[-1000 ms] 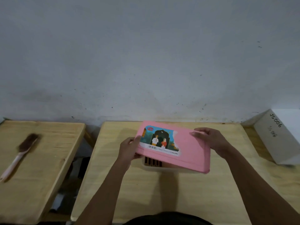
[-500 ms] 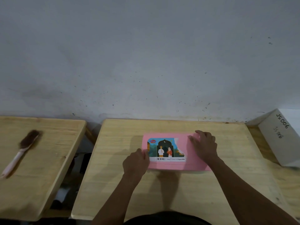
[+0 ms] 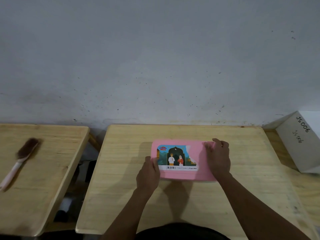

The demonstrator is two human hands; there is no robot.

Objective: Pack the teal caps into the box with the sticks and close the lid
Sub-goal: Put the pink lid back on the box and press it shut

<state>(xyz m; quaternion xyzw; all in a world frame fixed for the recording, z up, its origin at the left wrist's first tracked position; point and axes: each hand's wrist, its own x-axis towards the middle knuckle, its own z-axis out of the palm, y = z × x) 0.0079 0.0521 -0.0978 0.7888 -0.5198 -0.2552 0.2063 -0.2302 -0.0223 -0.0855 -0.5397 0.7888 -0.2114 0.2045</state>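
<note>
Left hand [image 3: 148, 172] presses flat on the near left corner of the pink lid [image 3: 180, 174], fingers spread over its edge; I see my right hand [image 3: 218, 159] laid open across the lid's right end. That lid sits level on the box, hiding it and its contents, in the middle of the wooden worktop [image 3: 173, 201]. On the neighbouring worktop [image 3: 52, 170] to the left lies a brush [image 3: 19, 161]. A white carton [image 3: 301, 144] stands at the far right.
</note>
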